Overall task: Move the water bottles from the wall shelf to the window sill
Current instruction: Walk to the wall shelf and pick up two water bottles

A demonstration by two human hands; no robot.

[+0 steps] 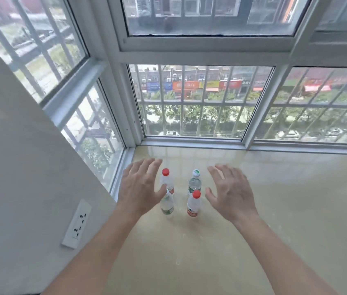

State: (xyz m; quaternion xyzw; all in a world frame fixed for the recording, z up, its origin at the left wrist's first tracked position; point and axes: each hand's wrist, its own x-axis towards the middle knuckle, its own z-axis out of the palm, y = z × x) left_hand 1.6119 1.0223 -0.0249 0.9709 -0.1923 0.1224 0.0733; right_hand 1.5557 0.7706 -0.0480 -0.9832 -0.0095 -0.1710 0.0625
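**Water bottles (193, 206) grouped on the sill, hands spread at either side**

Four bottles are stood upright in a tight cluster on the window sill (274, 199), near its left corner. The left hand (140, 186) and right hand (230, 192) are held wide with straight fingers, flanking the cluster. Nothing is gripped, though the left thumb overlaps the front-left bottle (167, 207), and contact cannot be told. The placing step is judged complete or nearly so. The wall shelf is not seen, so a further trip may be called for. Ample bare sill is left to the right and front; the wall (19, 145) and window frame (189, 143) close off the left and back.

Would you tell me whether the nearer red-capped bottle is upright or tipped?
Upright: the nearer red-capped bottle stands on the sill, cap on top.
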